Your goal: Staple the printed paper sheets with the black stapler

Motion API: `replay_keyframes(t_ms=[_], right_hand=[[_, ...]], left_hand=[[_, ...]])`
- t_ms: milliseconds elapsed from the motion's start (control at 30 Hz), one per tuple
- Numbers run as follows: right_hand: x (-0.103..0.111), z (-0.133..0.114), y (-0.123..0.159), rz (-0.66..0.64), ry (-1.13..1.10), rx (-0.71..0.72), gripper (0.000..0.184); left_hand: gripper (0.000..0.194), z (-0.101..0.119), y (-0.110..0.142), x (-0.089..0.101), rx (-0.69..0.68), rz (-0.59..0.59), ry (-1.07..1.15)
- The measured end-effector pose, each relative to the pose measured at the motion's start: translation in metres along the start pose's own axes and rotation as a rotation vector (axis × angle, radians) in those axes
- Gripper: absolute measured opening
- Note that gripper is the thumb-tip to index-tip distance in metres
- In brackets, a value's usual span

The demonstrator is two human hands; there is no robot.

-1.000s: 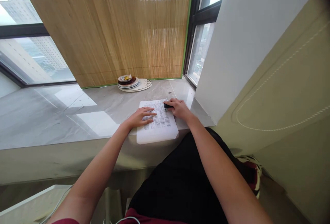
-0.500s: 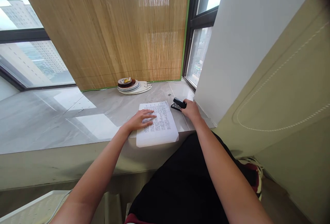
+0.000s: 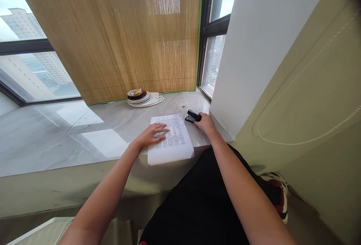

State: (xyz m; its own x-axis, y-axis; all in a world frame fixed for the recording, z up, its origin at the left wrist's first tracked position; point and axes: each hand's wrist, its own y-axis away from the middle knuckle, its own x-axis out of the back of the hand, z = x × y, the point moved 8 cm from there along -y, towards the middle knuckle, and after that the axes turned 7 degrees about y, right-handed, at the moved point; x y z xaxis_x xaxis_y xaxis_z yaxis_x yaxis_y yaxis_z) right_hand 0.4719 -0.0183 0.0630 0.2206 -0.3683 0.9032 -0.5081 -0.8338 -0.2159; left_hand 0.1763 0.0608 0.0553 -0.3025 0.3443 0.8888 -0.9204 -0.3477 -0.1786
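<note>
Printed white paper [image 3: 177, 139] lies on the stone window sill, its near edge sticking out past the sill's front. Whether it is one sheet or a few, I cannot tell. My left hand [image 3: 152, 133] rests flat on the paper's left side, fingers spread. To the right of the paper, my right hand [image 3: 206, 122] is closed around the rear end of a black stapler [image 3: 193, 116]. The stapler's jaws point left and gape apart, near the paper's upper right corner but not over it.
A stack of plates [image 3: 138, 97] stands at the back of the sill [image 3: 113, 111], below a bamboo blind [image 3: 121, 42]. A white wall column [image 3: 254, 49] bounds the right side. My black-clad leg [image 3: 197, 200] is below the sill's front edge.
The camera view has shifted slightly, so everything sits a little lower and further left. Both hands, the paper and the stapler keep nearly the same places relative to each other.
</note>
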Motion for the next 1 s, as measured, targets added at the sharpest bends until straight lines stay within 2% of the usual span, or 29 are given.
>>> replay_keyframes(t_ms=[1000], right_hand=[[-0.0016,0.0009,-0.0001,-0.034,0.004,-0.026,0.026]], left_hand=[[0.051,0.0033,0.0009,0.0024,0.012,-0.008,0.018]])
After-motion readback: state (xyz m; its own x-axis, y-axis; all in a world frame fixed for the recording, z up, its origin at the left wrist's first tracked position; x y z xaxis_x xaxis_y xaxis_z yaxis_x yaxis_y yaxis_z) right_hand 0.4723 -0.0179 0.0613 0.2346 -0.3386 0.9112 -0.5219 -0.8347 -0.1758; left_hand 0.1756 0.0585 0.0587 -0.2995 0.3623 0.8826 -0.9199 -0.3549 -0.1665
